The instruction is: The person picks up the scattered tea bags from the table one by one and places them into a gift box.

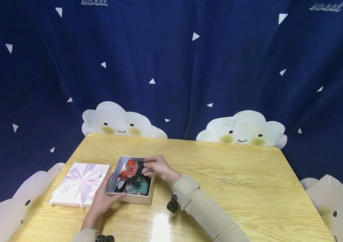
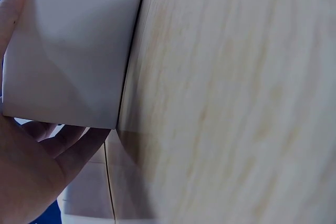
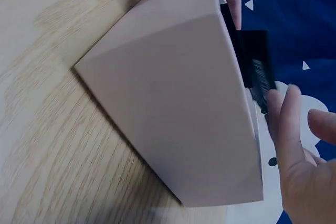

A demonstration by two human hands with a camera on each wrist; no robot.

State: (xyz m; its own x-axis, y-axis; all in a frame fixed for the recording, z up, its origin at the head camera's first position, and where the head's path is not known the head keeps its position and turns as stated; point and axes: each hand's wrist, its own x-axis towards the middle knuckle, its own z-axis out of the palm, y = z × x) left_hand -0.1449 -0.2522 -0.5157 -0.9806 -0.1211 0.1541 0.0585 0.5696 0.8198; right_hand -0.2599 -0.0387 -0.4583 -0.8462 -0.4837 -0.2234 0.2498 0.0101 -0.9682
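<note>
An open pale box stands on the table. My left hand grips its near left corner, thumb on the front rim and fingers along the left side; the left wrist view shows several fingers against the box wall. Inside lies a flat dark packet with a green label. Over it a black packet with red print sits tilted. At that packet's right edge is my right hand, its fingers extended and its thumb apart in the right wrist view, where the black packet rises above the rim.
Left of the box lies a pale pink lid with a ribbon bow, close to my left forearm. The wooden table extends to the right. A dark blue curtain with clouds hangs behind.
</note>
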